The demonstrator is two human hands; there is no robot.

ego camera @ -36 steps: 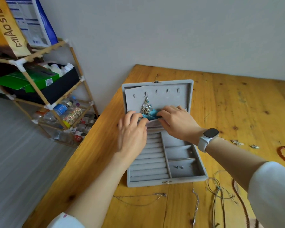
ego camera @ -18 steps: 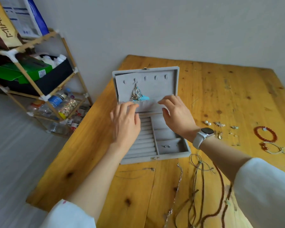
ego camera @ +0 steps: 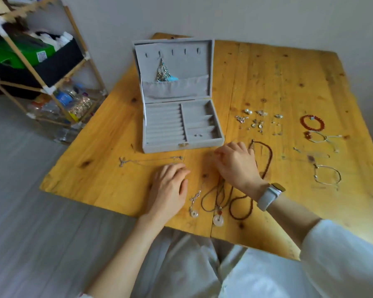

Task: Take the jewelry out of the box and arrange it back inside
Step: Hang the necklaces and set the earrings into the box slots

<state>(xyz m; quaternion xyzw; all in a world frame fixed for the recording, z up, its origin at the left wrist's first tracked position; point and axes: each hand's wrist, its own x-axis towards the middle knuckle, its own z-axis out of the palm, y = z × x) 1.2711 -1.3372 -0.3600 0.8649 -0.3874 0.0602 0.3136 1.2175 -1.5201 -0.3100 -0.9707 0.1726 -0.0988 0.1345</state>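
**Both hands low on the table, in front of the open jewelry box**

The left hand (ego camera: 170, 188) lies palm down on the wooden table (ego camera: 289, 87), fingers loosely extended and close together, fingertips near a thin silver chain necklace (ego camera: 151, 161) stretched out sideways just beyond them. Whether the fingertips touch the chain cannot be told. The right hand (ego camera: 237, 164), with a white smartwatch (ego camera: 269, 195) at the wrist, hovers or rests just right of the left, fingers curled downward and thumb tucked toward the forefinger; it may be pinching something fine, but the frame does not show this clearly.

Under and beside the right hand lie several corded necklaces: a dark brown bead strand (ego camera: 265, 160) looping out to its right, and brown cords running toward the near edge, ending in a white ring pendant (ego camera: 218, 220). Between the hands a silver chain leads to a smaller white ring pendant (ego camera: 193, 213).

The grey velvet jewelry box (ego camera: 181, 145) stands just beyond both hands, lid upright. A silver and turquoise pendant (ego camera: 164, 73) hangs from a hook in the lid, its lower end at the lid pocket. The base has ring rolls on the left and compartments on the right; the nearest compartment holds a tiny pair of studs (ego camera: 198, 135).

Farther right, well apart from the hands, lie small earrings and pearls (ego camera: 254, 119), a red bead bracelet (ego camera: 312, 122) and thin silver bangles (ego camera: 327, 175).
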